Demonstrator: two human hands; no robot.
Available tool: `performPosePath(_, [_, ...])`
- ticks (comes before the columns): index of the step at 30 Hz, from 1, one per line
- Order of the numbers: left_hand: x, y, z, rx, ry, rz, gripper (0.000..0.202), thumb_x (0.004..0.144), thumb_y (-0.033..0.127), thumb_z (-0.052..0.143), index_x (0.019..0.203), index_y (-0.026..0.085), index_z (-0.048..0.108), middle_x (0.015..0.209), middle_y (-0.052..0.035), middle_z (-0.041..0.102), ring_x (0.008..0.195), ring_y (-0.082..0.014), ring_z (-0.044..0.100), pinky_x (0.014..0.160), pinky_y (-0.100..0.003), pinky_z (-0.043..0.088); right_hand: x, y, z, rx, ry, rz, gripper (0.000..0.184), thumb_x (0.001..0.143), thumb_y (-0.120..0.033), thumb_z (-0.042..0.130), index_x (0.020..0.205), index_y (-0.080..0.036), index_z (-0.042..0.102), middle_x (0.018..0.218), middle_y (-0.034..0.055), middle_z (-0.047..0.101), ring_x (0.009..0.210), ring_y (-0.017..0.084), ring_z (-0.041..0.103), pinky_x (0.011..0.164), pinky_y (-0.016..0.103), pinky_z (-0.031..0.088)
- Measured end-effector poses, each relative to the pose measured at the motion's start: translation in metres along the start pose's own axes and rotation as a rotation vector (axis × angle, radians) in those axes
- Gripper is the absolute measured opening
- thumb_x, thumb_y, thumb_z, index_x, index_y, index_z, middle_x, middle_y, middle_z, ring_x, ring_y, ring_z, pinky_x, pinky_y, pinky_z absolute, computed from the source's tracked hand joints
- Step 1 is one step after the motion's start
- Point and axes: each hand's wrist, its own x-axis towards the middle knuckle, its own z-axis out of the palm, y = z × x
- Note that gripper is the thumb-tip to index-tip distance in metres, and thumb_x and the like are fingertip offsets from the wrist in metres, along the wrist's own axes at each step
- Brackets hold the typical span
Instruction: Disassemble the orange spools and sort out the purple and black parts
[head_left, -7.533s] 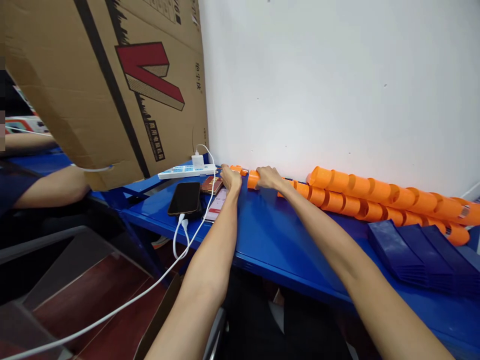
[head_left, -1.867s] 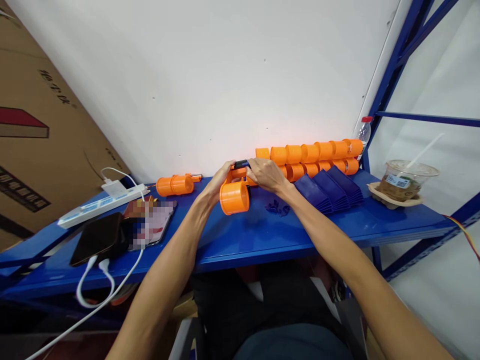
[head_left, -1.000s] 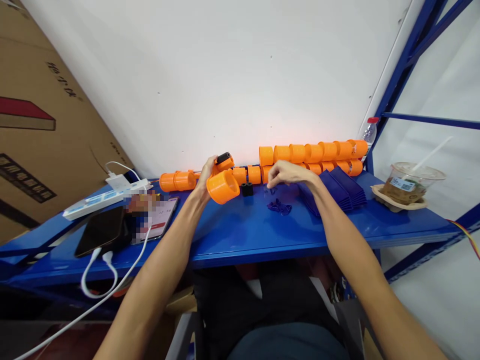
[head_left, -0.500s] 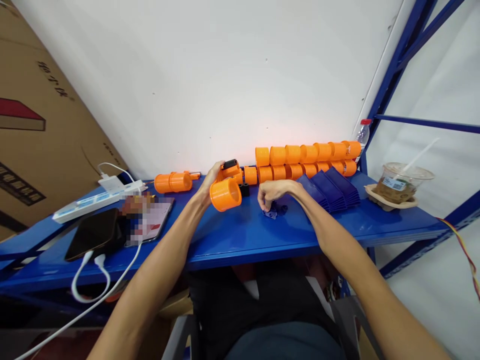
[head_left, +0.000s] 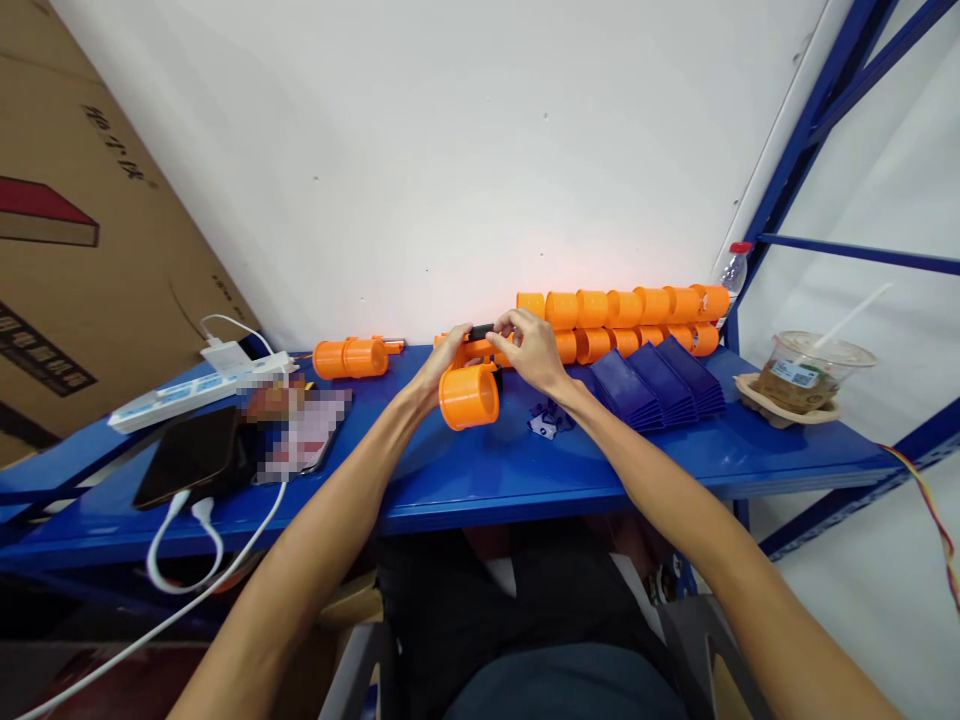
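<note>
My left hand (head_left: 444, 358) grips an orange plastic cylinder piece (head_left: 469, 394) held just above the blue shelf (head_left: 487, 470). A small black part (head_left: 480, 331) sits on top of that piece. My right hand (head_left: 529, 350) pinches at the black part from the right, fingers closed on it. Small dark blue clips (head_left: 549, 418) lie on the shelf just below my right wrist. Behind my hands a double row of orange cylinders (head_left: 626, 318) runs along the wall. A shorter orange assembly (head_left: 351, 357) lies to the left.
Dark blue trays (head_left: 656, 380) lean in a stack right of my hands. A drink cup with a straw (head_left: 802, 375) stands far right, beside a bottle (head_left: 731, 270). On the left lie a power strip (head_left: 195, 390), a phone (head_left: 187, 468) on a white cable and a cardboard box (head_left: 75, 250).
My right hand left the blue clips on the shelf and rose to the black part on top of the orange piece. My left hand lowered and levelled the orange piece slightly.
</note>
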Motion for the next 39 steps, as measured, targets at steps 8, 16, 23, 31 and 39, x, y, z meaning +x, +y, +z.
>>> performPosePath(8, [0.004,-0.008,-0.004,0.122,-0.027,-0.003,0.029,0.096,0.04,0.067,0.082,0.015,0.065,0.062,-0.0009,0.062,0.044,-0.0094,0.05,0.044,-0.021,0.038,0.0,-0.018,-0.005,0.078,0.067,0.119,0.012,0.083,-0.021,0.068,0.077,-0.021,0.058,0.087,0.0003,0.061,0.075,0.015,0.056,0.079,0.031,0.048])
performPosePath(16, [0.002,0.033,-0.026,-0.11,0.163,0.093,0.042,0.105,0.055,0.048,0.107,0.017,0.066,0.075,-0.0061,0.072,0.059,-0.0167,0.068,0.063,-0.027,0.058,0.014,0.007,-0.041,-0.065,0.054,0.214,0.009,0.08,-0.013,0.061,0.087,-0.02,0.06,0.083,0.0016,0.066,0.077,0.017,0.06,0.071,0.028,0.046])
performPosePath(23, [0.004,0.037,-0.028,-0.179,0.303,0.138,0.038,0.104,0.053,0.05,0.107,0.018,0.064,0.068,-0.0028,0.068,0.058,-0.0148,0.066,0.063,-0.024,0.056,-0.001,0.036,-0.015,-0.4,-0.523,0.145,0.019,0.077,-0.005,0.063,0.09,-0.015,0.073,0.087,0.0076,0.074,0.079,0.02,0.063,0.068,0.028,0.039])
performPosePath(31, [0.003,0.036,-0.024,-0.16,0.264,0.129,0.035,0.103,0.053,0.053,0.103,0.019,0.063,0.068,-0.0018,0.068,0.056,-0.0138,0.064,0.063,-0.025,0.056,-0.005,0.04,0.002,-0.385,-0.528,0.181,0.038,0.08,-0.006,0.067,0.118,-0.012,0.071,0.099,0.0091,0.074,0.092,0.023,0.065,0.073,0.027,0.041])
performPosePath(39, [0.005,0.036,-0.026,-0.164,0.234,0.147,0.036,0.101,0.056,0.058,0.1,0.02,0.063,0.068,-0.0025,0.067,0.058,-0.0151,0.064,0.065,-0.026,0.057,-0.008,0.048,0.009,-0.361,-0.52,0.199,0.04,0.082,-0.014,0.074,0.121,-0.015,0.068,0.089,0.0037,0.07,0.086,0.021,0.063,0.071,0.027,0.038])
